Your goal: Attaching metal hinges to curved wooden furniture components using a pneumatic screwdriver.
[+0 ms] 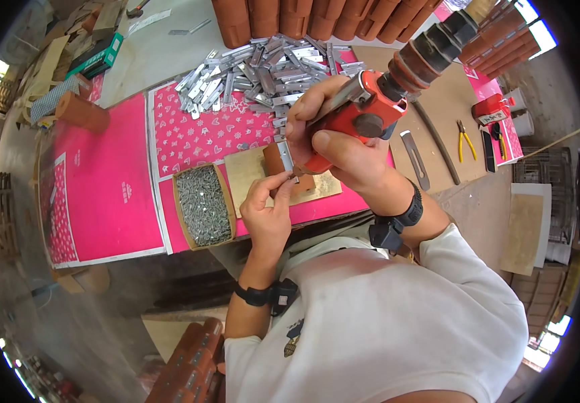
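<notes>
My right hand [357, 158] is wrapped round a red hand-held power tool [362, 111], raised over the work. Its working tip is hidden behind my hand. A thick black and reddish cylindrical part [431, 55] extends from it to the upper right. Below lies a terracotta-coloured piece [272, 160] on a light wooden board [244, 173], with a metal strip [285, 157] against it. At the strip's near end, my left hand [268, 211] has thumb and forefinger pinched together; whatever they hold is too small to make out.
A cardboard box of screws [202, 207] stands left of the board. Behind are a heap of metal strips [263, 70] and a row of terracotta tubes [320, 19]. Yellow-handled pliers [465, 142] and a slotted metal bar [415, 158] lie right. Another terracotta tube [83, 113] is at left.
</notes>
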`<state>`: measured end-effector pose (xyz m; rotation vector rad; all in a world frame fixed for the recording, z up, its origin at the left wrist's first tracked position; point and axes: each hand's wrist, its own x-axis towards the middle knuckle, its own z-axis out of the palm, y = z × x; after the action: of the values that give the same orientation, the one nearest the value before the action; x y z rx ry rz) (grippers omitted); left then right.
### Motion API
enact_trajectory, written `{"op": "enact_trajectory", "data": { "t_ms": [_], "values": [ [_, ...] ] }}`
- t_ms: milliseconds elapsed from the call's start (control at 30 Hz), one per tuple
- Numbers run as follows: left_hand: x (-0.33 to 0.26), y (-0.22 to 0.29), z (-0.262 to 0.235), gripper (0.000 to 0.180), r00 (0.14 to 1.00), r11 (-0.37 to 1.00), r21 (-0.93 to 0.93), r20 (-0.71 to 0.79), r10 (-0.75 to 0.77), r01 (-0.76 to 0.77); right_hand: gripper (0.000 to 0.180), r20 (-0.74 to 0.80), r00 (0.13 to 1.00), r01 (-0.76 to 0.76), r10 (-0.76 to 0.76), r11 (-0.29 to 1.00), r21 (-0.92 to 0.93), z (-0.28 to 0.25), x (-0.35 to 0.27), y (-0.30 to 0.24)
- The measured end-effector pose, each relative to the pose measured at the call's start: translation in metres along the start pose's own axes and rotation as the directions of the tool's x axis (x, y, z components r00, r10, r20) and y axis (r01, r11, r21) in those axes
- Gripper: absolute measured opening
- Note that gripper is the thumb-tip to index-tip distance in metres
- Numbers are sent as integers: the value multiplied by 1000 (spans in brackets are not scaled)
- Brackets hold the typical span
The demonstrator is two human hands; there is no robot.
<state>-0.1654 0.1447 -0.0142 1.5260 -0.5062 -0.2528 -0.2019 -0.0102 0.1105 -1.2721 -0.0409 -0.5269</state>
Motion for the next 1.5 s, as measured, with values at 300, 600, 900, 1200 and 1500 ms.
{"op": "enact_trajectory", "data": {
  "t_ms": [300,600,900,1200,1500],
  "values": [
    [4,1,4,12,997,991,102,6,82,-82,24,-77,996,43,-51,994,-97,9,-5,2],
    [4,0,8,13,999,994,97,7,42,-42,23,-130,989,67,-73,996,-51,1,-3,1],
    [3,3,9,14,998,995,86,-2,59,-59,26,-36,998,55,-54,998,29,7,-4,0],
    [18,-10,17,20,959,929,262,-41,282,-262,28,-3,990,137,-138,983,-119,-6,-8,22],
    [40,-20,20,19,978,921,346,-38,207,-181,25,-5,990,139,-143,970,-198,-20,3,51]
  ]
}}
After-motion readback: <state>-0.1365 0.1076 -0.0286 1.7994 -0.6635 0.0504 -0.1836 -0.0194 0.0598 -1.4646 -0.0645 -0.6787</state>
